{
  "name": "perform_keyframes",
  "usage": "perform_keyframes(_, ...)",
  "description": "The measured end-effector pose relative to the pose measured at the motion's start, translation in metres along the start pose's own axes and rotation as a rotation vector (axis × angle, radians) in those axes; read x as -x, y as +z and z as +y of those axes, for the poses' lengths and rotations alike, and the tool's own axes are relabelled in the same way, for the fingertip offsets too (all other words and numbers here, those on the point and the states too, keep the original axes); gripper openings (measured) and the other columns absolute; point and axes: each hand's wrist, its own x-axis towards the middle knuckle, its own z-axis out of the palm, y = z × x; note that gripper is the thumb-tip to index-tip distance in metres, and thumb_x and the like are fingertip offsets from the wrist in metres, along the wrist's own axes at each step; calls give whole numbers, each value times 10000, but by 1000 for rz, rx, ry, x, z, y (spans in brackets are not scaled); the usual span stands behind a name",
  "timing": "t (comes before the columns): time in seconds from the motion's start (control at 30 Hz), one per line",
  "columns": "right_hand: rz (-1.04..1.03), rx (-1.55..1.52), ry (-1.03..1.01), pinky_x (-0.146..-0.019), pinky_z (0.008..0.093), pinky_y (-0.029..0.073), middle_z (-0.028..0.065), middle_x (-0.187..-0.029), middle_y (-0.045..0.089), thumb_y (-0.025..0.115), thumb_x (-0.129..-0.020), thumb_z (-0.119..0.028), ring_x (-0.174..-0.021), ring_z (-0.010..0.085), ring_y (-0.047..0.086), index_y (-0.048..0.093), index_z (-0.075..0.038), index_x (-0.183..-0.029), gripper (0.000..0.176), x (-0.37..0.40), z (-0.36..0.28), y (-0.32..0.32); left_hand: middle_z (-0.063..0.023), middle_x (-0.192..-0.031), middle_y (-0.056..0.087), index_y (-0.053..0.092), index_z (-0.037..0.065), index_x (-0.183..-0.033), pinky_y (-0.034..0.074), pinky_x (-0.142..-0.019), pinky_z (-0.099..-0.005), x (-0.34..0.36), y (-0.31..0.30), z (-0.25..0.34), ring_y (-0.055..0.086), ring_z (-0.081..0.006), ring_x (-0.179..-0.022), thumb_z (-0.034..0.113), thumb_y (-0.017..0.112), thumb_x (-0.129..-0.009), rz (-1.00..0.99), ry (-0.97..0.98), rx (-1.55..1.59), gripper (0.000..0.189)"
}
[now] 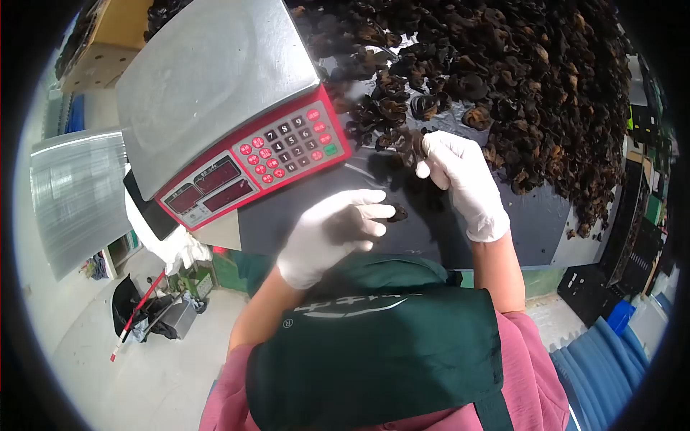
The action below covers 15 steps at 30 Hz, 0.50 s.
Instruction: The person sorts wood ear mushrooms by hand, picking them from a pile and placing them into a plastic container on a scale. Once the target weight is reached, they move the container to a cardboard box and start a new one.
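Note:
Both hands wear white gloves. My right hand (460, 176) is closed in a pinch on a dark, frilly piece of dried wood ear mushroom (406, 146), held at the near edge of a large heap. My left hand (334, 233) is to the left and nearer my body, its fingers partly bent and apart. A small dark mushroom piece (399, 212) shows right at its fingertips, over the dark grey tabletop (269, 226). The big heap of dried wood ear mushrooms (532, 79) spreads across the far and right side of the table.
A red weighing scale (251, 154) with a steel pan (215, 79) stands at the left, close to my left hand. A cardboard box (108, 47) sits at the far left. Black crates (589, 294) are beyond the table's right edge. A red-and-white pole (136, 316) leans by the floor items at left.

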Motion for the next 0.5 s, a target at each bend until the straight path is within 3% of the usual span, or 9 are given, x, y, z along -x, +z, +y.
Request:
perform_keyframes(0.03,-6,44,10,-561,219,360,-44,-745,636,623,-1008,-250,-618,28,436,706,-67,-863,247,1,0,0,-178,-1175,701,572,-47,-1378,610,-789,-358,3,-4,-5,681,-215,-948,274,459,-1086,16,30,-9,449)
perform_keyframes(0.1,-128,223,-195,-567,239,408,-31,-674,608,652,-1009,-211,-586,47,497,718,-32,-883,229,7,8,5,-155,-1152,699,577,-43,-1374,610,-792,-356,6,-13,-9,665,-203,-939,261,480,-1075,72,2,98,437)
perform_keyframes(0.13,-292,480,-164,-612,259,480,6,-714,662,691,-976,-188,-645,65,582,730,-23,-894,188,15,-3,-1,-143,-1138,697,582,-39,-1368,608,-799,-363,8,-17,-10,656,-200,-931,262,490,-1068,111,-55,217,435)
perform_keyframes(0.17,-309,719,-154,-607,262,488,48,-768,704,722,-943,-178,-656,72,599,737,-25,-893,162,18,-7,0,-135,-1119,692,588,-35,-1359,602,-807,-377,6,-22,-16,645,-203,-919,273,501,-1061,126,-101,305,437)
perform_keyframes(0.23,-117,659,-470,-619,278,507,75,-790,722,737,-920,-167,-648,104,626,745,-28,-905,140,9,0,5,-120,-1081,682,600,-27,-1341,590,-824,-403,2,-31,-28,622,-210,-893,294,522,-1047,170,-188,485,442)
perform_keyframes(0.27,12,682,-505,-627,296,519,82,-852,745,745,-908,-158,-661,141,658,755,-35,-912,124,0,-1,11,-125,-1074,680,603,-25,-1336,583,-830,-409,-1,-32,-34,619,-214,-884,301,523,-1045,169,-209,569,445)
perform_keyframes(0.4,275,1099,-751,-637,364,517,55,-789,617,798,-820,-191,-676,254,641,684,-137,-1232,431,-38,-7,41,-147,-1154,692,591,-29,-1355,558,-841,-398,2,-20,-25,648,-233,-958,277,532,-1046,118,-108,355,439)
perform_keyframes(0.43,303,1250,-727,-639,366,515,54,-801,632,783,-837,-183,-681,256,650,704,-140,-1164,340,-49,1,46,-157,-1190,689,581,-36,-1367,567,-838,-379,1,-21,-22,658,-238,-997,234,537,-1047,107,-111,374,421)
perform_keyframes(0.5,320,1225,-816,-632,375,516,63,-790,628,770,-853,-159,-674,262,648,719,-137,-1085,239,-61,10,39,-178,-1263,683,561,-49,-1391,583,-832,-340,0,-22,-18,678,-246,-1077,148,546,-1049,86,-116,412,395)
